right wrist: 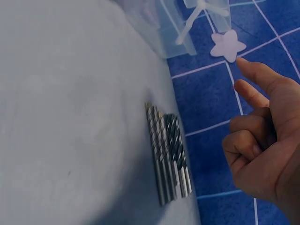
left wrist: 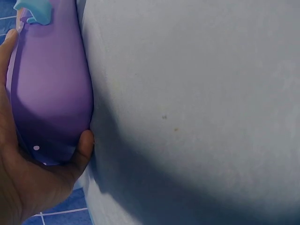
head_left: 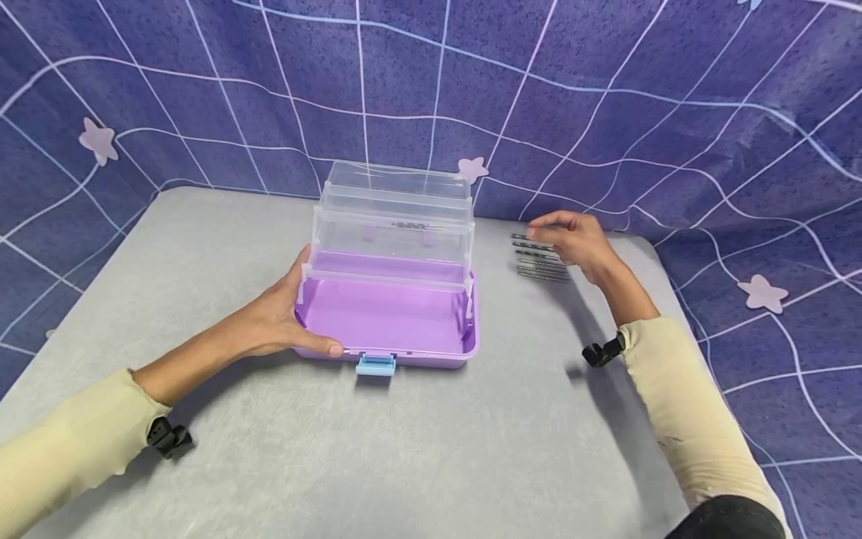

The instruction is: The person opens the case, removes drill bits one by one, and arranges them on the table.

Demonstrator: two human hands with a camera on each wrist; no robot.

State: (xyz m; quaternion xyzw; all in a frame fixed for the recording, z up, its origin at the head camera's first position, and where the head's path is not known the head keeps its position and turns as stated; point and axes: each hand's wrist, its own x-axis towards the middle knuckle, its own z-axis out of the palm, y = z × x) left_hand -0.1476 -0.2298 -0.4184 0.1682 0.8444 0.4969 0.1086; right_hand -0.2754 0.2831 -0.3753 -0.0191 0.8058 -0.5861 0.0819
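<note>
A purple plastic toolbox (head_left: 431, 360) stands open on the grey table, its clear stepped trays (head_left: 350, 241) raised at the back. My left hand (head_left: 272, 322) grips the box's left end, with the thumb along the front rim. In the left wrist view, fingers wrap the purple wall (left wrist: 54, 84). Several spiral drill bits (head_left: 542, 266) lie side by side on the table, right of the box. Over the farthest of them hovers my right hand (head_left: 572, 241); in the right wrist view nothing shows between its two extended digits, and the other fingers are curled in.
More thin bits (head_left: 412, 225) rest in one of the clear trays. A light blue latch (head_left: 376, 365) hangs at the box's front. Behind the grey table (head_left: 431, 457) rises a blue-purple gridded cloth (head_left: 417, 82) with star shapes, which also runs down the right side.
</note>
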